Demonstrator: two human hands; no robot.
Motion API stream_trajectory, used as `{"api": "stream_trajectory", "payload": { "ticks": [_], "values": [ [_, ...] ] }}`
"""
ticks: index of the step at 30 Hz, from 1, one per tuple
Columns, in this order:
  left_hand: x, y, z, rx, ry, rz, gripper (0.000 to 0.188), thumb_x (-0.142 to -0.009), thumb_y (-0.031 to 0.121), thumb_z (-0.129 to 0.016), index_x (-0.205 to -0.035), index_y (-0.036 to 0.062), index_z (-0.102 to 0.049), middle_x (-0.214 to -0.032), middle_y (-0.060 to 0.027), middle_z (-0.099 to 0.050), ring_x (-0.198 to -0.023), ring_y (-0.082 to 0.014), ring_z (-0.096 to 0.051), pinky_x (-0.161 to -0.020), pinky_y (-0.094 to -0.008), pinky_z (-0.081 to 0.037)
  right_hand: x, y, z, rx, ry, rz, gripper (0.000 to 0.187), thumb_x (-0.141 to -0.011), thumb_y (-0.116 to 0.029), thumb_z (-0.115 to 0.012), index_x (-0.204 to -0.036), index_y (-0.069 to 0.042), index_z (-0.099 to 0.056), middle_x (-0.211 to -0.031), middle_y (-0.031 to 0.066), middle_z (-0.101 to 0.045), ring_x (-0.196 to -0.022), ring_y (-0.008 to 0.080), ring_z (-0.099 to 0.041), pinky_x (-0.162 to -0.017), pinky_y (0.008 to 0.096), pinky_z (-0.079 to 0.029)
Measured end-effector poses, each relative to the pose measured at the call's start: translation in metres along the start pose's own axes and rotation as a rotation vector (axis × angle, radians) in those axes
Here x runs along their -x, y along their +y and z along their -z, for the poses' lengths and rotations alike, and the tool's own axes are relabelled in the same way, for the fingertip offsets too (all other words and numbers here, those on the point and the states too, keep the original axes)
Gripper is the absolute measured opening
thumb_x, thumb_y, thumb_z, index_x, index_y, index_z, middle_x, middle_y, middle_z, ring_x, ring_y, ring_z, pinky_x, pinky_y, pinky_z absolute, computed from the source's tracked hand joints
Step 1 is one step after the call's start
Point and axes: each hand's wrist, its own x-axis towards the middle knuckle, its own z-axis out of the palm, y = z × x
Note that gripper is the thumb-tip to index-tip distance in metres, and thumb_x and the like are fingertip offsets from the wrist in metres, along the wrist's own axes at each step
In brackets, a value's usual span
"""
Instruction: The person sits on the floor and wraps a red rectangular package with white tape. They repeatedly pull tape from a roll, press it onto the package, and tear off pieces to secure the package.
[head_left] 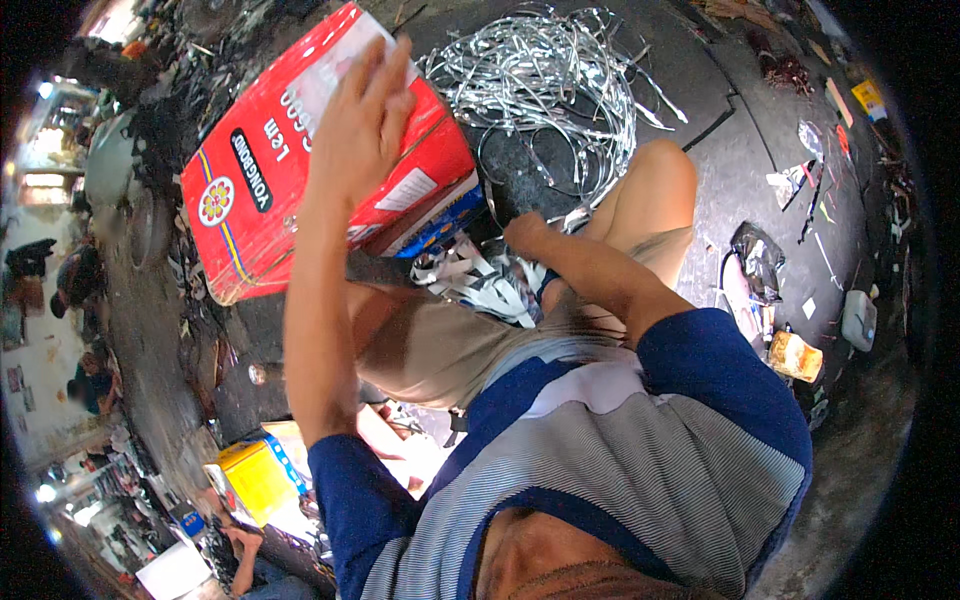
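The person's left hand (358, 120) lies flat on top of a large red cardboard box (290, 190) with a yellow flower emblem and a yellow-and-blue stripe, the fingers spread and pressed against the lid rather than curled around anything; the box sits at about eleven o'clock in the view, tilted, its near corner resting over the person's left thigh. Under that corner a flat blue printed carton (440, 228) pokes out. The right hand (527, 236) is near the centre of the view, fingers drawn in over a heap of white and grey paper-like strips (480, 285) that lies between the knees; whether it actually pinches a strip cannot be told, as the fingertips are hidden behind the knuckles. At twelve to one o'clock, beyond the bare right knee (655, 190), a loose tangle of shiny silver metal strips (545, 85) spreads over the dark floor (740, 170). At about three o'clock lie a crumpled silvery foil wrapper (760, 262), a small pale grey plastic block (858, 320) and an orange-brown chunk (796, 356), well apart from both hands. At seven to eight o'clock stands a yellow box with a blue edge (255, 478), just beside the person's left elbow. Further left, at nine o'clock, other people (80, 290) sit by the rim of the view, blurred.
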Motion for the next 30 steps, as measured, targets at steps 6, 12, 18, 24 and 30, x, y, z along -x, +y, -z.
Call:
{"api": "stream_trajectory", "payload": {
  "ticks": [6,12,18,24,30],
  "values": [
    [0.091,0.108,-0.014,0.245,0.074,0.167,0.057,-0.084,0.006,-0.072,-0.139,0.0043,-0.057,-0.138,-0.0203,-0.057,-0.125,-0.0357,-0.058,-0.102,-0.0426,-0.049,0.052,-0.029,0.065,-0.255,0.330,0.387,0.026,-0.073,-0.018,-0.069,-0.096,-0.007,-0.069,-0.095,0.0181,-0.072,-0.090,0.0360,-0.071,-0.076,0.0466,-0.056],
    [0.152,0.137,-0.060,1.189,0.168,0.975,0.045,-0.096,0.022,-0.063,-0.132,-0.0024,-0.058,-0.118,-0.0138,-0.065,-0.107,-0.0218,-0.063,-0.092,-0.0348,-0.050,0.169,-0.010,0.208,-0.852,0.288,0.715,0.026,-0.072,-0.018,-0.079,-0.088,-0.004,-0.064,-0.079,0.0098,-0.069,-0.071,0.0212,-0.066,-0.064,0.0361,-0.051],
    [0.189,0.121,0.007,1.085,0.085,0.892,0.025,-0.097,0.020,-0.066,-0.080,0.0012,-0.065,-0.066,-0.0007,-0.058,-0.056,-0.0086,-0.051,-0.054,-0.0230,-0.040,0.210,0.039,0.304,-1.037,0.029,0.852,0.036,-0.068,-0.019,-0.093,-0.091,-0.006,-0.068,-0.082,-0.0017,-0.071,-0.074,0.0059,-0.063,-0.064,0.0244,-0.049],
    [0.173,0.108,0.080,0.972,0.367,0.613,0.050,-0.094,0.041,-0.070,-0.117,-0.0026,-0.061,-0.112,-0.0147,-0.064,-0.100,-0.0218,-0.062,-0.089,-0.0337,-0.048,0.212,0.018,0.363,-0.725,0.233,0.934,0.034,-0.072,-0.023,-0.088,-0.091,-0.002,-0.069,-0.081,0.0025,-0.071,-0.074,0.0098,-0.064,-0.065,0.0275,-0.051],
    [0.136,0.107,0.066,0.780,0.207,0.918,0.057,-0.086,0.031,-0.075,-0.129,-0.0027,-0.060,-0.113,-0.0128,-0.067,-0.095,-0.0168,-0.066,-0.078,-0.0295,-0.051,0.206,-0.077,0.371,-0.272,0.324,1.061,0.037,-0.072,-0.029,-0.086,-0.090,-0.003,-0.066,-0.082,0.0096,-0.069,-0.076,0.0245,-0.066,-0.068,0.0365,-0.051]
  ]
}}
